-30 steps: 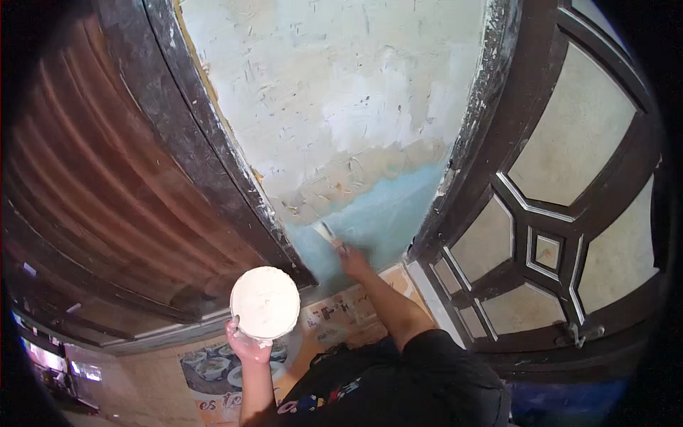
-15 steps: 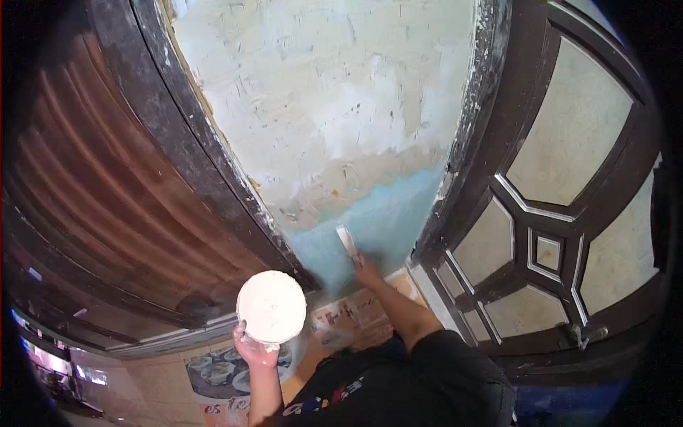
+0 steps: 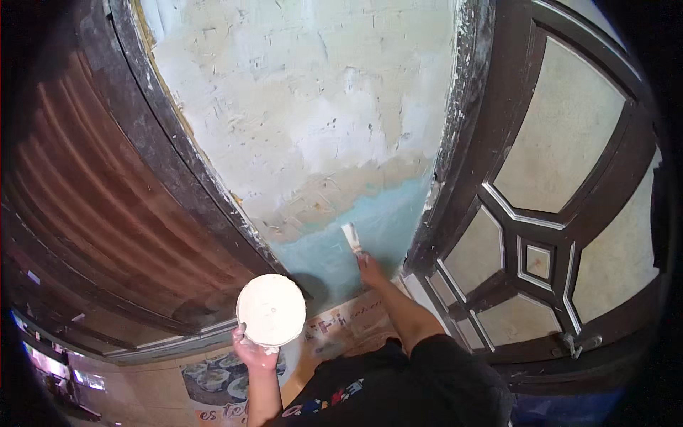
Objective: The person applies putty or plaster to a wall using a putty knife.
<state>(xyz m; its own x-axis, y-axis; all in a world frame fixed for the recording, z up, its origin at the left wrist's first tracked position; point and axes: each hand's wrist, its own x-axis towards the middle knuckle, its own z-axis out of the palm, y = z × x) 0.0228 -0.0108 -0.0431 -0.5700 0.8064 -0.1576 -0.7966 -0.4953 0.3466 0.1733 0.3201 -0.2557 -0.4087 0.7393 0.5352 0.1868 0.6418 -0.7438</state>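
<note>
My left hand [image 3: 252, 352] grips a round container [image 3: 271, 309] heaped flat with white paste, with white smears on my fingers. My right hand [image 3: 368, 269] is closed on a putty knife [image 3: 351, 238], whose pale blade is over the light-blue lower part of the wall [image 3: 388, 210]. A band of tan, rough filler [image 3: 313, 203] runs above the blue, and higher up the wall is mottled cream and white. I cannot tell whether the blade touches the surface.
Dark, paint-flecked frames [image 3: 465, 85] border the wall. A reddish-brown wooden panel [image 3: 107, 199] curves along the left, and a dark door with pale panels [image 3: 562, 124] and a latch [image 3: 575, 343] stands right. A printed sheet [image 3: 206, 377] lies on the tiled floor [image 3: 153, 388].
The putty knife has moved rightward from the edge of the tan band and now angles more upright. The container has shifted slightly right and down. The wall appears further left as the view turns.
</note>
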